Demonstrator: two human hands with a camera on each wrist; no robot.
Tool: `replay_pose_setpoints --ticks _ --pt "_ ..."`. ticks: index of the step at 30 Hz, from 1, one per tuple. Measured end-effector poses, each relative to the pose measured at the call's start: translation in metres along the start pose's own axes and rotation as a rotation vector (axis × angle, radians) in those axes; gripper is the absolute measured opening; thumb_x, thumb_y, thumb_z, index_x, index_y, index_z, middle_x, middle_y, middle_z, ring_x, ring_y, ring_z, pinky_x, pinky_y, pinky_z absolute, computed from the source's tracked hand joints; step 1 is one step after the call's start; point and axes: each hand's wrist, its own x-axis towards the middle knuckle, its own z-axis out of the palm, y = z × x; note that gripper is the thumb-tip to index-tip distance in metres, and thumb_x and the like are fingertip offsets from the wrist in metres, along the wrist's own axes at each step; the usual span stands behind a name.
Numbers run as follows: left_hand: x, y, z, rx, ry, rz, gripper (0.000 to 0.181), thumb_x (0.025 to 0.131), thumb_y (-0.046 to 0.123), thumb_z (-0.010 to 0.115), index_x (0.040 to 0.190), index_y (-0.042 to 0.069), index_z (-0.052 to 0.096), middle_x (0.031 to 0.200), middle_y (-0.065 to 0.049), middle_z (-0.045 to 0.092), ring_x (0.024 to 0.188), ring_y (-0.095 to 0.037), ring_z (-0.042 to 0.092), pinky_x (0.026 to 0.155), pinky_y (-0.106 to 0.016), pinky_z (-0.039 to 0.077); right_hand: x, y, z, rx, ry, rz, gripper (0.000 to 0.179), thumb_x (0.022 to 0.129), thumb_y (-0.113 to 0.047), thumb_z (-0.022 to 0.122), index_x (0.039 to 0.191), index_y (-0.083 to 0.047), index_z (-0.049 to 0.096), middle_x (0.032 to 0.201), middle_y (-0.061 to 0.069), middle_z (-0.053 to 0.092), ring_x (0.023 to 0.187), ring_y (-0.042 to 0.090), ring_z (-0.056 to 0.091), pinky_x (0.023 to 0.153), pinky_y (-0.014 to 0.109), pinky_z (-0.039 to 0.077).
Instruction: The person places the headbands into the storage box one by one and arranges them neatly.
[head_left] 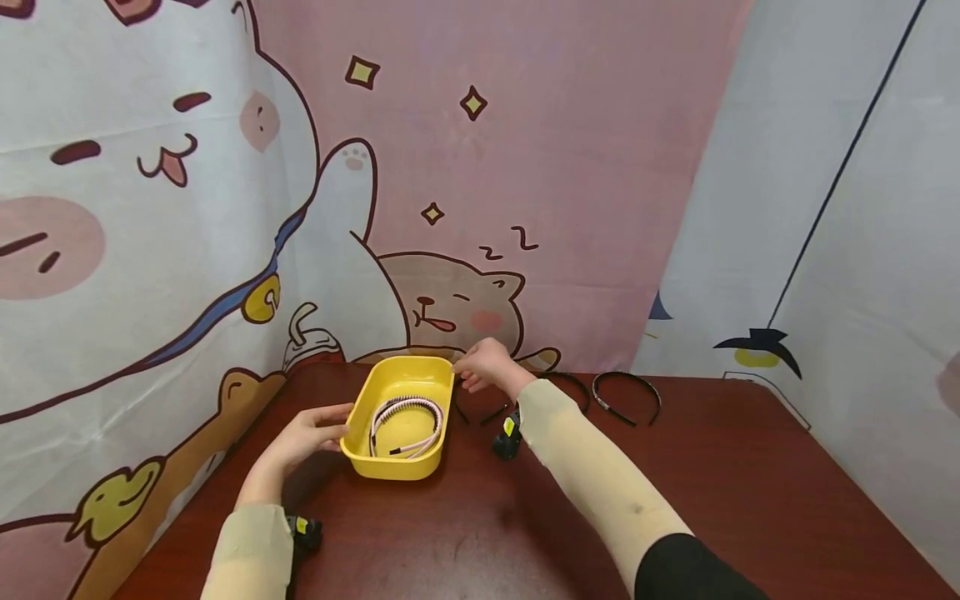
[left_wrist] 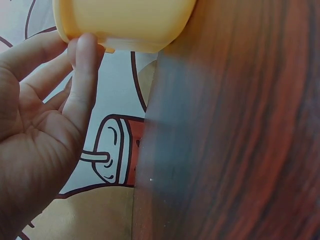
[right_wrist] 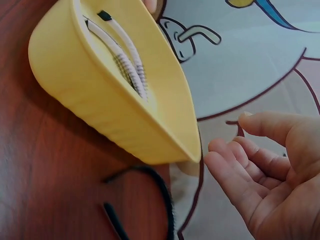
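A yellow plastic tray stands on the table and holds pale pink headbands with dark ribbed parts. My left hand pinches the tray's left rim between thumb and fingers; the left wrist view shows this grip close up. Beyond the tray's far right corner is my right hand, its fingers loosely bent. Nothing lies between those fingers in the right wrist view, and they appear apart from the tray. Just right of the tray lies a black headband, partly hidden by my right hand in the head view.
Two more black headbands lie farther right, one partly behind my right forearm and one in plain sight. The reddish-brown table meets a cartoon-printed curtain at the back and sides.
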Motion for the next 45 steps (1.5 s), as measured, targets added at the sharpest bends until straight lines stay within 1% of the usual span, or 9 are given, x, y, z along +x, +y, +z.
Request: replay_pose_setpoints --ticks 5,11,18,25,29,31,36,41,45 --pt "0.000 -0.001 0.000 -0.015 -0.004 0.004 0.053 0.094 0.010 0.062 0.140 -0.008 0.044 0.135 -0.028 0.051 0.097 -0.031 0.065 0.079 -0.035 0.056 -0.002 0.003 -0.020 -0.028 0.029 0.002 0.019 0.084 -0.010 0.072 0.093 0.006 0.068 0.085 0.020 0.067 0.071 0.031 0.070 0.065 0.041 0.058" --pt "-0.003 0.000 0.001 0.000 0.000 -0.001 0.054 0.094 0.013 0.063 0.140 -0.007 0.044 0.133 -0.027 0.053 0.095 -0.028 0.066 0.079 -0.035 0.056 -0.005 0.012 -0.045 -0.030 0.036 0.030 0.022 0.085 -0.011 0.070 0.099 0.006 0.069 0.078 0.013 0.067 0.063 0.022 0.067 0.070 0.043 0.058" --pt "-0.001 0.000 0.001 -0.010 -0.005 0.011 0.054 0.094 0.012 0.063 0.140 -0.008 0.044 0.133 -0.028 0.052 0.093 -0.027 0.066 0.079 -0.035 0.056 -0.005 0.026 -0.078 -0.001 0.058 0.053 0.024 0.085 -0.011 0.071 0.098 0.008 0.065 0.069 0.007 0.061 0.055 0.016 0.059 0.062 0.037 0.057" --pt "-0.001 0.000 0.001 -0.004 -0.009 0.010 0.054 0.094 0.012 0.063 0.140 -0.009 0.043 0.133 -0.029 0.052 0.094 -0.027 0.066 0.078 -0.034 0.056 -0.008 0.040 -0.111 0.014 0.073 0.056 0.027 0.087 -0.014 0.069 0.104 0.006 0.064 0.078 0.010 0.063 0.059 0.015 0.061 0.059 0.034 0.056" --pt "-0.002 0.001 0.002 -0.004 -0.006 0.005 0.055 0.094 0.013 0.063 0.141 -0.008 0.043 0.133 -0.029 0.052 0.094 -0.028 0.066 0.079 -0.034 0.056 -0.015 0.044 -0.129 0.061 0.071 0.061 0.029 0.087 -0.010 0.067 0.107 0.010 0.064 0.071 0.007 0.059 0.055 0.013 0.057 0.059 0.032 0.054" --pt "-0.002 0.001 0.002 -0.007 -0.005 0.006 0.055 0.094 0.013 0.063 0.141 -0.008 0.042 0.134 -0.028 0.052 0.094 -0.027 0.066 0.079 -0.034 0.056 -0.019 0.045 -0.137 0.066 0.077 0.061 0.029 0.087 -0.010 0.066 0.108 0.011 0.064 0.070 0.005 0.058 0.055 0.013 0.057 0.062 0.033 0.056" --pt "-0.003 0.000 0.001 -0.013 -0.005 0.005 0.055 0.094 0.014 0.063 0.141 -0.008 0.043 0.132 -0.028 0.053 0.095 -0.029 0.065 0.080 -0.037 0.056 -0.023 0.054 -0.157 0.016 0.106 0.045 0.032 0.085 -0.009 0.066 0.109 0.013 0.062 0.076 0.007 0.063 0.063 0.016 0.063 0.071 0.038 0.057" --pt "-0.003 -0.001 0.001 -0.017 -0.008 0.004 0.056 0.095 0.014 0.063 0.141 -0.008 0.042 0.136 -0.029 0.050 0.097 -0.030 0.065 0.082 -0.039 0.055 -0.021 0.070 -0.175 -0.006 0.127 0.062 0.030 0.084 -0.010 0.069 0.105 0.011 0.063 0.076 0.006 0.064 0.062 0.011 0.063 0.066 0.033 0.057" --pt "-0.002 0.001 0.002 -0.020 -0.014 0.011 0.055 0.095 0.013 0.063 0.141 -0.008 0.042 0.135 -0.029 0.050 0.098 -0.031 0.065 0.082 -0.039 0.055 -0.024 0.082 -0.190 -0.008 0.140 0.059 0.034 0.086 -0.010 0.068 0.110 0.013 0.061 0.080 0.007 0.064 0.066 0.013 0.064 0.071 0.035 0.057"
